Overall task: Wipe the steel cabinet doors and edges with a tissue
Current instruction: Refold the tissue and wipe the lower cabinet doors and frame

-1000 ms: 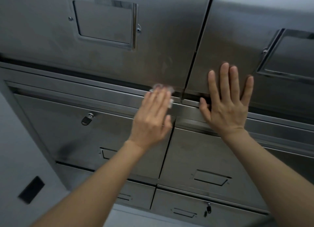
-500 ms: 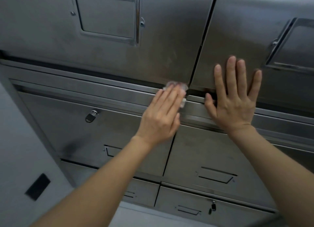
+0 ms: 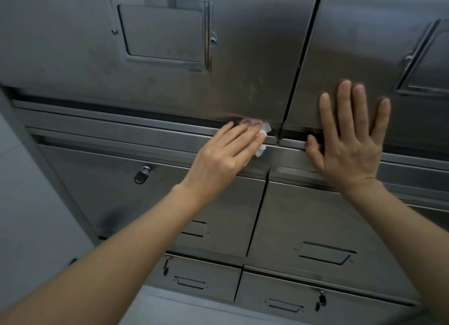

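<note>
Tissue (image 3: 263,132) on steel cabinet (image 3: 170,89) edge, L hand (image 3: 223,154)

1. There's just the one view, a wide-angle camera worn on the person's head. With no second view, there's no shared area.
2. It faces forward and tips down along a steel cabinet (image 3: 170,91), so the upper doors fill the 12 o'clock part of the frame and the lower drawers run off toward 6 o'clock.
3. It sits really close, within arm's reach: both forearms come in from 7 and 5 o'clock, and the left hand (image 3: 218,159) and right hand (image 3: 349,152) land near the middle.
4. The wide lens bends straight edges, and the door seams fan outward toward the bottom.
</note>
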